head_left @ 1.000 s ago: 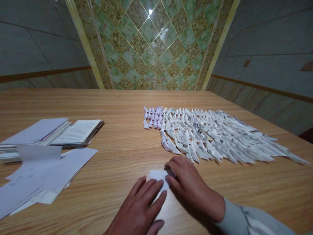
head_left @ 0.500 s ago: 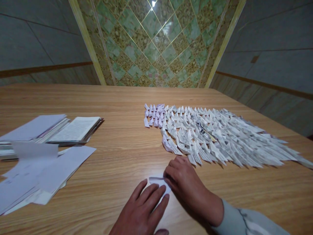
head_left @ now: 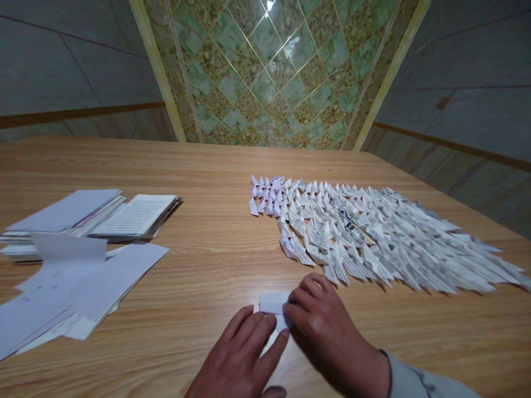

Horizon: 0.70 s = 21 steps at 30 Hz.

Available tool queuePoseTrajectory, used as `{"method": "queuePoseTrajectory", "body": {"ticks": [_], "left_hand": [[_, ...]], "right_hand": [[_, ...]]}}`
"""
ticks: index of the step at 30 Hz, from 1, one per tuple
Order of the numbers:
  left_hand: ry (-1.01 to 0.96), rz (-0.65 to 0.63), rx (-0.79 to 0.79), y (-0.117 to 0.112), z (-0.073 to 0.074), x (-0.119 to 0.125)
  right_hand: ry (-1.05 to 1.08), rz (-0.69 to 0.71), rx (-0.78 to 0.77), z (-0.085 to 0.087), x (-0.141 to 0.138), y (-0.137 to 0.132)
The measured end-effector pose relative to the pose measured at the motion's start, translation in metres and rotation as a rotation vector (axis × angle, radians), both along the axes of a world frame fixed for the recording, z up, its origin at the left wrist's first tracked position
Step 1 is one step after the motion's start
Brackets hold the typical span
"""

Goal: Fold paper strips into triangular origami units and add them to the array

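A small sheet of white paper point(head_left: 274, 302) lies on the wooden table between my hands, its far strip folded over. My left hand point(head_left: 244, 354) rests flat across its near side with fingers stretched, and partly hides it. At the sheet's right edge, my right hand point(head_left: 323, 320) is closed, thumb and fingers pinching the paper there. Just beyond my right hand are rows of folded paper boats point(head_left: 357, 243), most of them printed. A smaller group of plain whitish-lilac paper boats point(head_left: 267, 196) stands at the left end of those rows.
Loose white paper sheets point(head_left: 99, 293) lie spread on the left of the wooden table point(head_left: 199, 221). Behind them are a stack of paper point(head_left: 66, 213) and a printed stack point(head_left: 135, 215). A tiled wall point(head_left: 274, 77) rises beyond the table's far edge.
The far edge of the sheet, raised before, now lies folded over as a flat strip. My right hand has shifted slightly down along the right edge. The view has shifted slightly.
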<state>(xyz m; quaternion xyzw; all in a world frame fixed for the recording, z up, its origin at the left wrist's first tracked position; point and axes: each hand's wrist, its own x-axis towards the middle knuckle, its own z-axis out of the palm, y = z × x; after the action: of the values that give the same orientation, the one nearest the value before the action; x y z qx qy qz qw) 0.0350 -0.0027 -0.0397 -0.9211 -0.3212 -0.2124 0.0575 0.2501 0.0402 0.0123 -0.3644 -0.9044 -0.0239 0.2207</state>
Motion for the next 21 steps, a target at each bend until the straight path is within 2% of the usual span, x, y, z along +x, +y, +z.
{"method": "queuePoseTrajectory", "body": {"ticks": [5, 10, 17, 19, 21], "left_hand": [[0.088, -0.022, 0.001, 0.002, 0.008, 0.0], [0.13, -0.02, -0.117, 0.005, 0.016, 0.002], [0.092, -0.026, -0.123, 0.006, 0.003, -0.006], [0.093, -0.033, -0.097, 0.007, 0.007, -0.008], [0.096, -0.042, -0.091, 0.009, 0.018, -0.009]], "right_hand": [[0.014, 0.003, 0.033, -0.003, -0.001, -0.001], [-0.016, -0.048, 0.004, -0.007, -0.003, -0.011], [-0.051, -0.069, -0.039, -0.016, 0.007, -0.022], [-0.041, -0.071, -0.039, -0.017, 0.012, -0.023], [-0.028, -0.082, -0.033, -0.017, 0.017, -0.024]]}}
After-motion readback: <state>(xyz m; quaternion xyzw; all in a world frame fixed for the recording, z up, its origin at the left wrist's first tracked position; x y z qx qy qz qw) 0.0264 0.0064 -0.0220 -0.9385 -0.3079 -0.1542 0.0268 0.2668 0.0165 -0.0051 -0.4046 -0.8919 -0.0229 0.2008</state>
